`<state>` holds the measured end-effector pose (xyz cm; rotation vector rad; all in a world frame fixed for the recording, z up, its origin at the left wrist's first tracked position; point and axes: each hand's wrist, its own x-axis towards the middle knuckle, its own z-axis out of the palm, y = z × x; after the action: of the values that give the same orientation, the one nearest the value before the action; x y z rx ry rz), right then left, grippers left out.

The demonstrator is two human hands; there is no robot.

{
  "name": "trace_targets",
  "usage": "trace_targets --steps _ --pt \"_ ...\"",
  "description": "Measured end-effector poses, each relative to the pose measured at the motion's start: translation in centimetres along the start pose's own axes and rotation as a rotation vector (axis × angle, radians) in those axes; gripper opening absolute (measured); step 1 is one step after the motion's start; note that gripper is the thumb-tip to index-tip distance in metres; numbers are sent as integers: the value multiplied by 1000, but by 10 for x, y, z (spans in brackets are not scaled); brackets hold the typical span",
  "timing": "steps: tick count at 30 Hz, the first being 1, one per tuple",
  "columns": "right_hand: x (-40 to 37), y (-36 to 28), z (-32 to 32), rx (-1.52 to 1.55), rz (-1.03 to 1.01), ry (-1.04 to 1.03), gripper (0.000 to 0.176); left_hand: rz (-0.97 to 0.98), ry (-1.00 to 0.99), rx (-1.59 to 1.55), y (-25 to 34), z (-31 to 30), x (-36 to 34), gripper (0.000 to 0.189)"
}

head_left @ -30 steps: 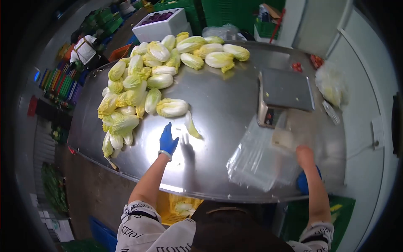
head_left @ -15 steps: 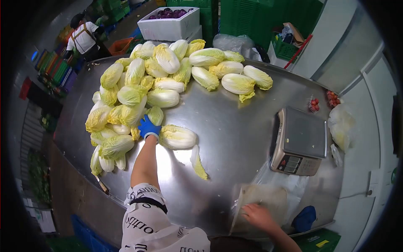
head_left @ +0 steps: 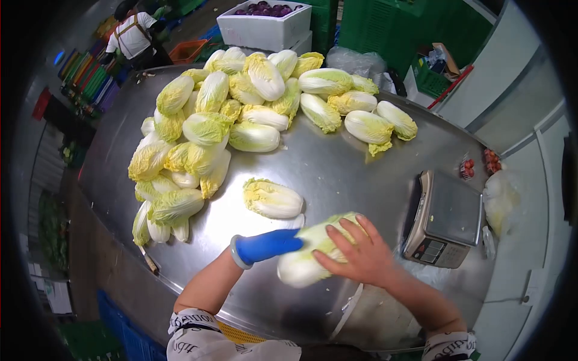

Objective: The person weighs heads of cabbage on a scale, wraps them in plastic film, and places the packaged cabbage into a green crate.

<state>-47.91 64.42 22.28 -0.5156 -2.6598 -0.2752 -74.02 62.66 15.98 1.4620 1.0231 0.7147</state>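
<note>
A napa cabbage (head_left: 301, 268) is held between both hands above the near middle of the steel table. My left hand (head_left: 268, 245), in a blue glove, grips it from the left side. Bare fingers of my right hand (head_left: 355, 253) lie curled over its top and right side. Another napa cabbage (head_left: 274, 200) rests on the table just beyond the hands. A loose pale leaf (head_left: 295, 222) is partly hidden behind the held cabbage. Farther off, a large pile of napa cabbages (head_left: 208, 129) covers the table's left and back.
A weighing scale (head_left: 448, 216) stands at the right, with packed red fruit (head_left: 467, 168) behind it. A knife (head_left: 149, 262) lies at the left edge. Plastic bags (head_left: 376, 313) are at the near right. A white box (head_left: 265, 30) of purple vegetables and a person (head_left: 133, 39) are beyond.
My left hand has brought a cabbage from the pile toward me. My right hand has left the plastic bags and now holds that cabbage too. The view has shifted slightly.
</note>
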Motion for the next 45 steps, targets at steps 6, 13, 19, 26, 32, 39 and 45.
trace_targets --steps 6,13,19,26,32,39,45 --pt "-74 69 -28 158 829 -233 81 198 1172 1014 -14 -152 49 84" --pt "-272 144 1 -55 1645 -136 74 -318 914 1535 -95 -242 73 74" --pt "-251 113 -27 -261 1344 -100 66 136 1382 501 -63 -243 66 47" --pt "-130 -17 35 2060 1234 506 68 586 641 -248 -54 27 18 42" --pt "-147 -36 10 2453 1182 1003 66 662 123 541 55 186 3 45" --pt "-167 -59 -14 1487 1419 392 78 -140 193 -466 39 241 -10 73" --pt "-239 55 -21 263 1303 309 78 -420 256 -1024 10 262 -21 44"
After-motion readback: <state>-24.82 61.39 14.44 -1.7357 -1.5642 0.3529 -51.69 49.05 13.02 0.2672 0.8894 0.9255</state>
